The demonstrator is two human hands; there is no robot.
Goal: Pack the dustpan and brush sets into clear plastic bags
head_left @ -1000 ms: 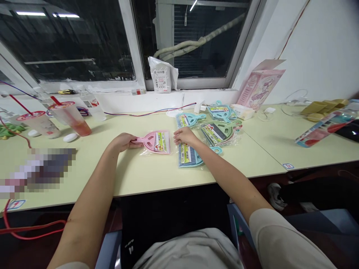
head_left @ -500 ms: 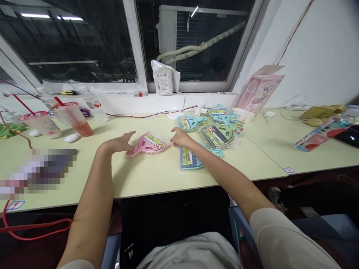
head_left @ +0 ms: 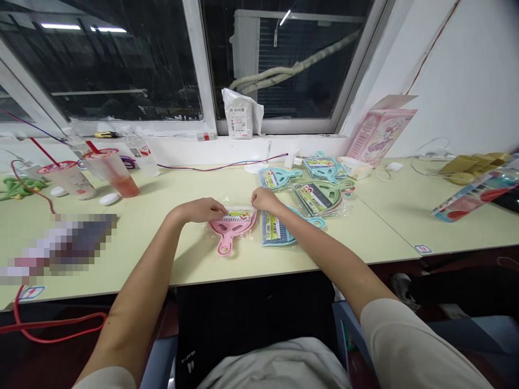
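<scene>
A pink mini dustpan (head_left: 231,226) in a clear plastic wrapper lies on the table in front of me, its handle pointing toward me. A printed label and a striped brush show at its far edge. My left hand (head_left: 204,210) has its fingers closed on the pack's upper left corner. At the upper right corner, my right hand (head_left: 263,200) pinches the edge of the pack. Partly behind my right forearm lies a blue mini dustpan (head_left: 274,231), also wrapped. Beyond it are a green mini dustpan (head_left: 331,193) and two more blue packs.
Two drink cups, one being a cup with reddish liquid (head_left: 121,181), stand at the left beside a clear bottle (head_left: 144,156). A pink box (head_left: 383,135) stands at the back right. A white package (head_left: 240,118) sits on the windowsill. Yellow-brown containers (head_left: 472,165) lie far right.
The pink dustpan has turned so its handle points toward me instead of left. My left hand has moved right onto the pack, and my right hand has closed at its corner.
</scene>
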